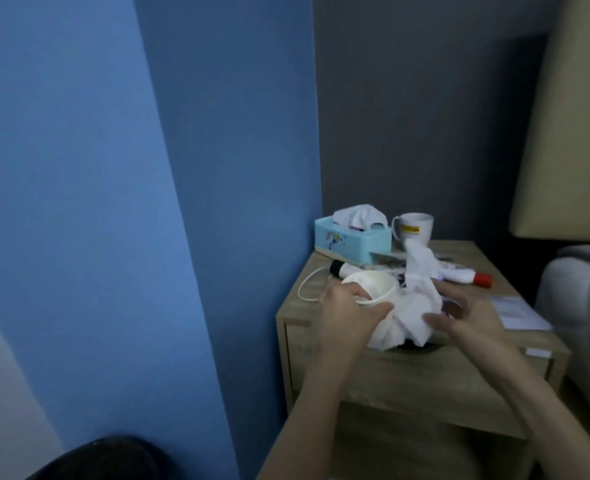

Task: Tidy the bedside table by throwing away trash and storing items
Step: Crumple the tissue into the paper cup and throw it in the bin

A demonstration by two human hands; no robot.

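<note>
While the left hand (350, 308) grips a white paper cup (373, 285) by its rim, with the fingers curled over the far edge and the thumb pressed against the near side, the cup is tipped on its side just above the front left part of the wooden bedside table (425, 372). Right beside the cup, and touching it, lies a big wad of crumpled white tissue (407, 320), with one strip of it sticking up towards the back. The right hand (470, 318) is at the wad's right side, its fingers stretched out and loosely spread and its thumb tip against the tissue; the hand is blurred, and it does not seem to have closed on anything. Behind the hands, a teal tissue box (352, 239) stands at the back left corner, and a white mug (414, 226) stands just to its right. A tube with a black cap (343, 270), a marker with a red cap (473, 278) and a thin white cable (306, 285) lie on the table top, and some paper sheets (520, 311) rest near the right edge. A dark bin (106, 459) sits on the floor at lower left, against the blue wall (182, 168).
</note>
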